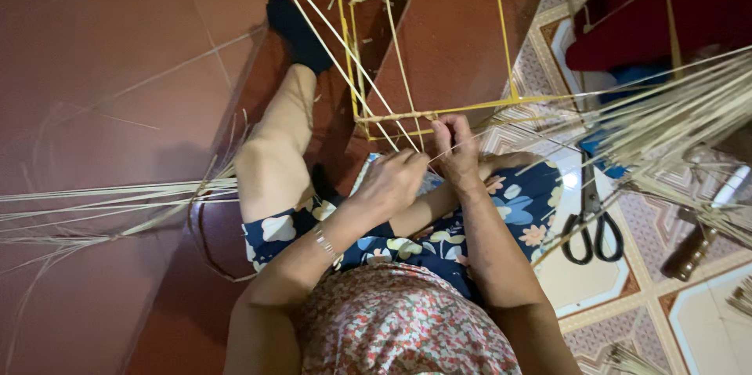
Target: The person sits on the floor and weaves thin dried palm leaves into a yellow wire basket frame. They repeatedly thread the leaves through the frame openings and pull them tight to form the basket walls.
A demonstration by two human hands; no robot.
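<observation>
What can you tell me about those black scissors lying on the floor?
The scissors lie flat on the patterned tile floor, apart from the person's right hand. They have two black loop handles toward the viewer and grey metal blades pointing away, closed or nearly so. Pale straw strands cross over the blades, partly hiding the tips. Neither hand touches them.

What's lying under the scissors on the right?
The scissors lie on patterned floor tiles, with pale straw strands crossing above the blades. The blade tips are hidden by those strands.
</observation>
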